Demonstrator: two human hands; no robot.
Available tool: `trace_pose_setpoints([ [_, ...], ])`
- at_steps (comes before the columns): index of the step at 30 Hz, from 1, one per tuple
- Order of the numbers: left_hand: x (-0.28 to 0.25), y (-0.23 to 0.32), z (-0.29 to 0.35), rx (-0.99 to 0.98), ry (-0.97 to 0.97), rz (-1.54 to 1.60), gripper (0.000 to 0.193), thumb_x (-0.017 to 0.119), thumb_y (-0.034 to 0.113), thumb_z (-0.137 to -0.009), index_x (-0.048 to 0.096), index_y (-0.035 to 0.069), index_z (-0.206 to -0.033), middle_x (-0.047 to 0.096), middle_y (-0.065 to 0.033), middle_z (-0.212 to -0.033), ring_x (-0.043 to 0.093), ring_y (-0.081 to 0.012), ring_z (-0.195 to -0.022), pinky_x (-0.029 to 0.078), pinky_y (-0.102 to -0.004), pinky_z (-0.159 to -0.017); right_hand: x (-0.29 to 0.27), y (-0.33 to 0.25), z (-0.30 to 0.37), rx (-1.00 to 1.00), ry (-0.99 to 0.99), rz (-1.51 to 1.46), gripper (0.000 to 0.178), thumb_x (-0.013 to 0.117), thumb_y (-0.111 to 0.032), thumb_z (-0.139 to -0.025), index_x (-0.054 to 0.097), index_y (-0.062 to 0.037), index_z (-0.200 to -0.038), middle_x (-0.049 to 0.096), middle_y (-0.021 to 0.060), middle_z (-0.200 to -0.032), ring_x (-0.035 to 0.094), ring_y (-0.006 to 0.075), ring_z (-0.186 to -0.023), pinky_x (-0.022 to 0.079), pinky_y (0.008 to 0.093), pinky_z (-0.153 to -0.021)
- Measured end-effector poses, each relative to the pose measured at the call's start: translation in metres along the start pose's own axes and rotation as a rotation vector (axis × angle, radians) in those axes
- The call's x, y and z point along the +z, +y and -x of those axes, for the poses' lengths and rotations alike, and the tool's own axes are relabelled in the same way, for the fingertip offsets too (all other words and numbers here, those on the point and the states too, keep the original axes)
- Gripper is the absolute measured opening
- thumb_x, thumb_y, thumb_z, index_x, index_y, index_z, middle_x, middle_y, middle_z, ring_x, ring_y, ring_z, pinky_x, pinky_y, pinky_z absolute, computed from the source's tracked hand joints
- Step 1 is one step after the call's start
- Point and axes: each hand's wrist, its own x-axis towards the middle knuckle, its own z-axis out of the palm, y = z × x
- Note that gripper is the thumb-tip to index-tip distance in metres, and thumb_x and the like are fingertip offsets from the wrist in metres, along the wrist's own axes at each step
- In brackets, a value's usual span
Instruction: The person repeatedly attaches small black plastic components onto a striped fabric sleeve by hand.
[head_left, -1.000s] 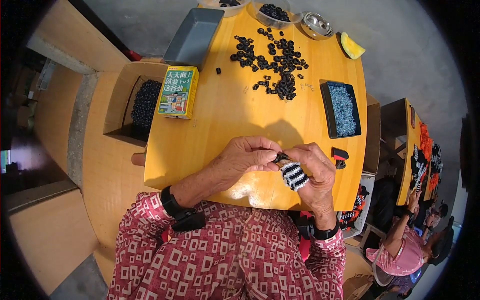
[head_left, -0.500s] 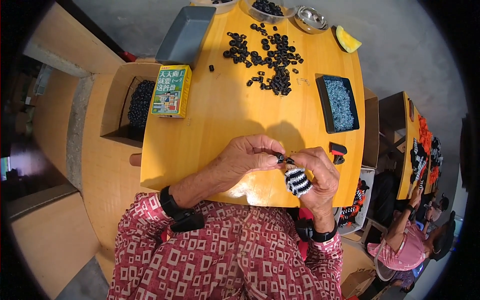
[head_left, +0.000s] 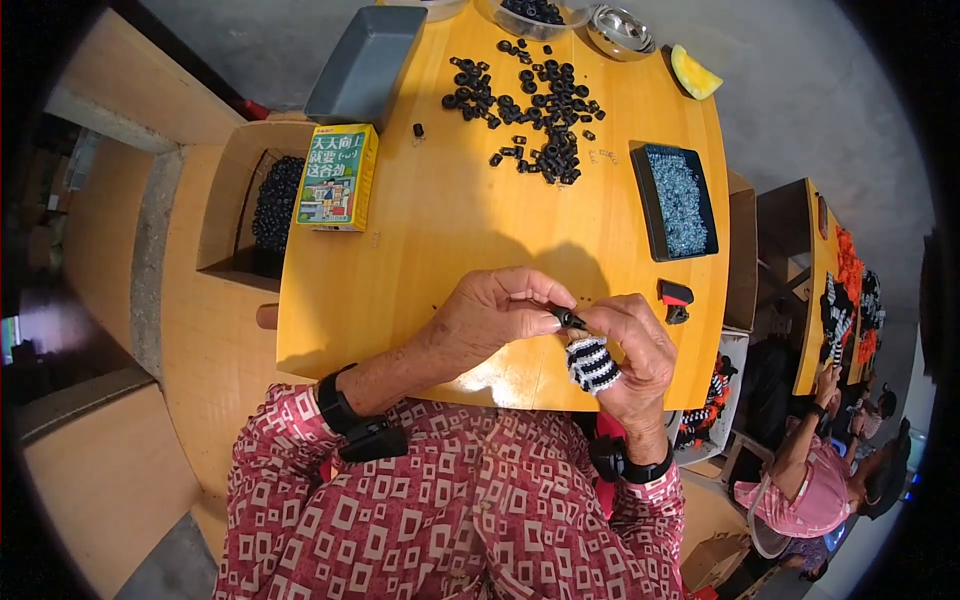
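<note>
Close to the table's front edge, my left hand pinches a small black plastic piece between thumb and fingers. My right hand is closed beside it, its thumb and forefinger at the other end of the black piece. A black-and-white striped knitted piece hangs under those fingers, against the right palm. The fingertips meet around the black piece, so how it joins the knitting is hidden. Farther back, loose black plastic pieces lie scattered on the table.
A black tray of pale blue beads and a red-and-black object lie right. A yellow-green carton and grey bin stand left. Metal bowls and a melon slice are behind. Another person sits right.
Between my fingertips the black piece has tilted and now lies closer against the right fingers. Both hands otherwise keep their places.
</note>
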Motion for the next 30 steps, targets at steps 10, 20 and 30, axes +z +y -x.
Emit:
trace_pose_setpoints([
  [10,-0.003,-0.007,-0.001,0.013,0.021,-0.019,0.023,0.068,-0.001,-0.089,0.067,0.000,-0.111,0.068,-0.0023,-0.105,0.063,-0.0091,-0.099,0.051,-0.0242,-0.090,-0.001,-0.004,-0.002,-0.066,-0.044,0.093,0.035,0.077,0.000,-0.063,0.071,-0.0010,-0.097,0.067,0.0121,-0.089,0.065,0.0289,-0.080,0.050,0.0365,-0.072],
  [20,-0.005,-0.008,-0.002,-0.033,0.062,-0.150,0.022,0.067,-0.003,-0.088,0.068,-0.001,-0.110,0.070,-0.0045,-0.101,0.065,-0.0098,-0.095,0.053,-0.0237,-0.085,-0.003,0.002,-0.002,-0.058,-0.129,0.105,0.035,0.078,-0.001,-0.065,0.072,-0.0009,-0.099,0.067,0.0126,-0.088,0.065,0.0281,-0.080,0.049,0.0364,-0.071],
  [30,-0.003,-0.015,0.000,-0.075,0.130,0.016,0.026,0.068,-0.001,-0.088,0.064,0.000,-0.114,0.069,-0.0077,-0.103,0.066,-0.0130,-0.096,0.054,-0.0266,-0.088,0.007,0.013,0.009,0.021,-0.106,-0.027,0.032,0.079,-0.004,-0.068,0.074,0.0001,-0.100,0.067,0.0122,-0.084,0.065,0.0268,-0.077,0.049,0.0347,-0.070],
])
